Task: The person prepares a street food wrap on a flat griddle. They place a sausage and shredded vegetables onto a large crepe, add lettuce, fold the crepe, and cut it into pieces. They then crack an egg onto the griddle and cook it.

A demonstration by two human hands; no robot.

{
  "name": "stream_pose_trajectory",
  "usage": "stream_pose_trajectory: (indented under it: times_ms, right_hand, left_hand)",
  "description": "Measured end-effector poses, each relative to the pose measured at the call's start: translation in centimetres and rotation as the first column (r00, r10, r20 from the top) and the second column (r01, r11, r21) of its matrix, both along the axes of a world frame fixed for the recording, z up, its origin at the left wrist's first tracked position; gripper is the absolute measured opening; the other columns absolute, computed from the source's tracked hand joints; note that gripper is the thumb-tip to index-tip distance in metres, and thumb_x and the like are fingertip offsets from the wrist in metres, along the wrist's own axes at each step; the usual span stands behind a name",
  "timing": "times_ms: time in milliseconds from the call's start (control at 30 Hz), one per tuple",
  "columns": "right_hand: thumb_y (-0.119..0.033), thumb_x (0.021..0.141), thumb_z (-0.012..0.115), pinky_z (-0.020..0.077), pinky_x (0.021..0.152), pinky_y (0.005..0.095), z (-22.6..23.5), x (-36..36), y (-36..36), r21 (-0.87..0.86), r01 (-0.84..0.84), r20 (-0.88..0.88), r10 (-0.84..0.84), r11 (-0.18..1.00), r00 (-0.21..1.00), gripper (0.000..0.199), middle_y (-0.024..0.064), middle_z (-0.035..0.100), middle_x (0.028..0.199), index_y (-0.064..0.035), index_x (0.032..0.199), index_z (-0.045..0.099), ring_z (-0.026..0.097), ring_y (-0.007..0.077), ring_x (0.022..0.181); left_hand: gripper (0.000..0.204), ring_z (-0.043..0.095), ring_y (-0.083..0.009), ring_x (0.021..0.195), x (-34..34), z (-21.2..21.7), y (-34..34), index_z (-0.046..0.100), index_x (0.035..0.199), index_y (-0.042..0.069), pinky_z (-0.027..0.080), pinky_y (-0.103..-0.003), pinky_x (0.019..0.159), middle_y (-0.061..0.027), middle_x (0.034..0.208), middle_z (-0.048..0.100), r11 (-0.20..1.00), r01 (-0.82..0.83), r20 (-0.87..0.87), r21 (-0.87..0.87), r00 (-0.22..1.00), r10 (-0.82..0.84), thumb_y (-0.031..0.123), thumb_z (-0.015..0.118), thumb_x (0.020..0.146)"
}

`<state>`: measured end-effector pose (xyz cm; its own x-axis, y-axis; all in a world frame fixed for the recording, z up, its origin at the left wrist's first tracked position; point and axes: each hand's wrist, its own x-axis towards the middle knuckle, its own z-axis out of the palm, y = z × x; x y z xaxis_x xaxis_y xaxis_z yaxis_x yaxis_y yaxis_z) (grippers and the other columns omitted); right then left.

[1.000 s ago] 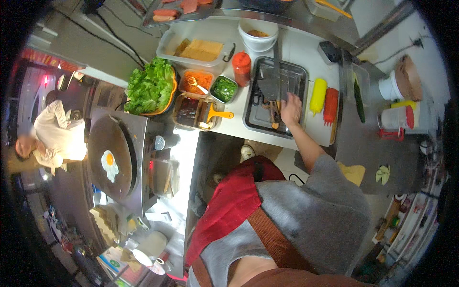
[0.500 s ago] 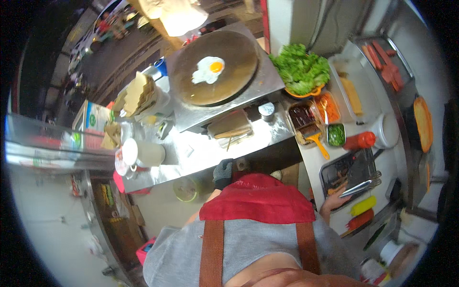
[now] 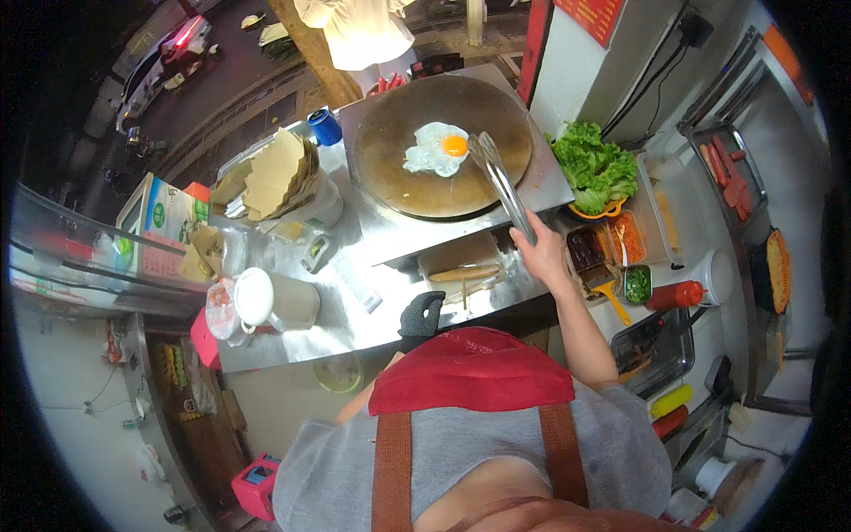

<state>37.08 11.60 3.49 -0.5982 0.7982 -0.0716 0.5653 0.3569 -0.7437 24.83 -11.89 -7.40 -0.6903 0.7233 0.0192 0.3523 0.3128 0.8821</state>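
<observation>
Your right hand point(image 3: 542, 253) has left the tray and now grips metal tongs point(image 3: 502, 182), tips beside the fried egg point(image 3: 436, 149) on the round griddle point(image 3: 390, 168). Your gloved left hand point(image 3: 420, 317) rests half-closed, empty, at the counter edge.

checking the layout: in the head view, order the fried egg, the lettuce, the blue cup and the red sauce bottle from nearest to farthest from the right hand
Right hand holds metal tongs.
1. Lettuce, up and right of it; the red sauce bottle, down and right, is too close to call.
2. Fried egg, on the round griddle.
3. Blue cup, far left.
</observation>
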Motion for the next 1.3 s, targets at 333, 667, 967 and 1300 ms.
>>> stream_pose_trajectory:
  times_ms: [333, 667, 967, 1300]
  right_hand:
    - [-0.027, 0.081, 0.054, 0.0449, 0.073, 0.0455, -0.4, -5.9, 0.1, 0.240, -0.023, 0.237, -0.035, 0.971, 0.971, 0.046, 0.0232, 0.061, 0.083, -0.0101, 0.122, 0.047, 0.057, 0.0407, 0.080]
    - [-0.025, 0.080, 0.054, 0.0453, 0.070, 0.0452, 0.2, -8.7, -0.1, 0.262, -0.134, 0.284, 0.056, 0.956, 0.957, 0.047, 0.0234, 0.061, 0.076, -0.0050, 0.122, 0.046, 0.058, 0.0386, 0.075]
    - [-0.022, 0.079, 0.054, 0.0453, 0.071, 0.0456, 1.4, -8.3, 0.4, 0.264, -0.224, 0.300, 0.141, 0.938, 0.943, 0.047, 0.0223, 0.061, 0.078, -0.0059, 0.122, 0.046, 0.058, 0.0385, 0.075]
    - [-0.024, 0.079, 0.054, 0.0454, 0.071, 0.0456, 0.9, -7.8, 1.2, 0.226, -0.174, 0.276, 0.109, 0.958, 0.955, 0.049, 0.0220, 0.061, 0.080, -0.0046, 0.123, 0.044, 0.058, 0.0387, 0.076]
  left_hand:
    - [0.015, 0.062, -0.0211, 0.079, -5.7, 0.3, -2.6, 0.064, 0.092, 0.007, 0.048, -0.031, 0.070, -0.0095, 0.087, 0.064, 0.985, 0.039, -0.023, 0.167, 0.999, -0.036, 0.013, 0.055, 0.082]
    - [0.014, 0.063, -0.0217, 0.079, -6.2, 0.6, -1.3, 0.064, 0.092, 0.009, 0.048, -0.032, 0.070, -0.0080, 0.087, 0.064, 0.982, 0.036, 0.013, 0.184, 0.999, -0.039, 0.012, 0.055, 0.082]
    - [0.014, 0.063, -0.0199, 0.077, -4.0, 1.5, -0.1, 0.063, 0.093, 0.008, 0.048, -0.031, 0.070, -0.0076, 0.089, 0.064, 0.990, -0.007, 0.032, 0.144, 0.999, 0.002, 0.013, 0.053, 0.084]
    - [0.016, 0.061, -0.0228, 0.086, -3.7, 0.2, -0.3, 0.063, 0.095, 0.011, 0.047, -0.032, 0.076, -0.0071, 0.091, 0.064, 0.991, -0.035, 0.037, 0.126, 0.999, 0.030, 0.014, 0.053, 0.083]
